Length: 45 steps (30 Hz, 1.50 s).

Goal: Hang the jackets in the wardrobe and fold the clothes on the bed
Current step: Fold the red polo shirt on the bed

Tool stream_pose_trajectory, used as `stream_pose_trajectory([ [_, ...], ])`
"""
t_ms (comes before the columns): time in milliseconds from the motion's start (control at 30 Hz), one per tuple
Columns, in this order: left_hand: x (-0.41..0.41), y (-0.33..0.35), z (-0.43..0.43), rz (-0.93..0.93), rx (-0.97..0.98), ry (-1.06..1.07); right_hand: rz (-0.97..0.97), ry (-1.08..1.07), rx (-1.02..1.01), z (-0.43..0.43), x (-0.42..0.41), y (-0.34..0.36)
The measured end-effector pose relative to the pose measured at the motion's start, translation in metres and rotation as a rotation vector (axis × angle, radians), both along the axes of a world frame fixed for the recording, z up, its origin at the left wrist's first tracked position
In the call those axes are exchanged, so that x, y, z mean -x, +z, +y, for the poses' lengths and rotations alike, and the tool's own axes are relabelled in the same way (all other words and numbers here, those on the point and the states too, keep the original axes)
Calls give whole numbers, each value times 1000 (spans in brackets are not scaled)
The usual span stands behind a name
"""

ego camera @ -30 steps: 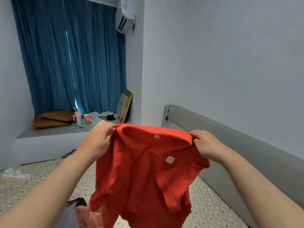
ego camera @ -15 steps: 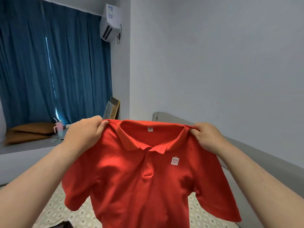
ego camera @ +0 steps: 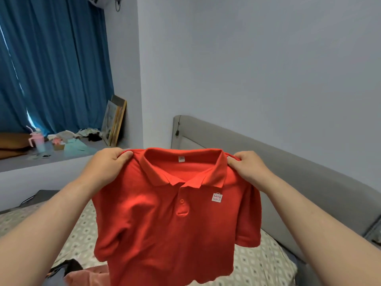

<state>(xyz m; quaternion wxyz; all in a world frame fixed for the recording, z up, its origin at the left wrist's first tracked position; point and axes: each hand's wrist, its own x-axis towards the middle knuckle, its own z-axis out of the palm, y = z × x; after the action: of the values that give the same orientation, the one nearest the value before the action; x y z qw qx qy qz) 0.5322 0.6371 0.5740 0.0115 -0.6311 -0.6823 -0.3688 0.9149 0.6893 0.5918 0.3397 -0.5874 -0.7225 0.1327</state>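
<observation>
Since 1 sec ago the red polo shirt (ego camera: pixel 165 234) has opened out. It was bunched up, and now it hangs flat w/ its front to the person.

The bed (ego camera: pixel 257 263) w/ the dotted sheet is below it, and the grey headboard (ego camera: pixel 288 162) runs along the right. The shirt is up in the air over the bed. Can't tell if its hem brushes the pile under it.

The left hand (ego camera: pixel 107 164) pinches the shoulder on its side, fingers curled tight on the cloth. The right hand (ego camera: pixel 249 168) does the same on the other shoulder, thumb and fingers clamped on it.

More clothes wait low down on the bed: a pink piece (ego camera: pixel 88 277) and a dark piece (ego camera: pixel 66 265). Small stuff on the shirt: a white logo patch (ego camera: pixel 217 197) and one button (ego camera: pixel 181 201).

Step now, I think: the folding part, w/ the shirt shaken out and held straight. The next move prob needs it laid face down on a bare bit of sheet and smoothed, then the sleeves folded in. No jackets or wardrobe in view.
</observation>
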Motion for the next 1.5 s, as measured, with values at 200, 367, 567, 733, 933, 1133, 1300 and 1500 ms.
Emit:
stream_pose_trajectory([
  [200, 8, -25, -4, 65, -21, -36, -168, -153, 41, -6, -1, -18],
  [367, 6, -57, -2, 21, 73, -123, -218, -154, 152, -22, -10, -45],
  [567, -7, -89, 13, -60, 222, -262, -231, -64, 340, -25, -37, -70],
  [733, -33, -120, 42, -124, 362, -323, -249, -39, 473, -2, -59, -98],
  [933, -67, -187, 99, -128, 637, -374, -394, 26, 771, 58, -100, -154],
  [1133, -124, -319, 175, -184, 788, -281, -324, 18, 847, 153, -142, -286],
  [1300, -168, -456, 238, -195, 968, -195, -312, -6, 847, 227, -165, -437],
  [1500, -184, -617, 312, 52, 910, -144, -363, -38, 713, 293, -185, -617],
])
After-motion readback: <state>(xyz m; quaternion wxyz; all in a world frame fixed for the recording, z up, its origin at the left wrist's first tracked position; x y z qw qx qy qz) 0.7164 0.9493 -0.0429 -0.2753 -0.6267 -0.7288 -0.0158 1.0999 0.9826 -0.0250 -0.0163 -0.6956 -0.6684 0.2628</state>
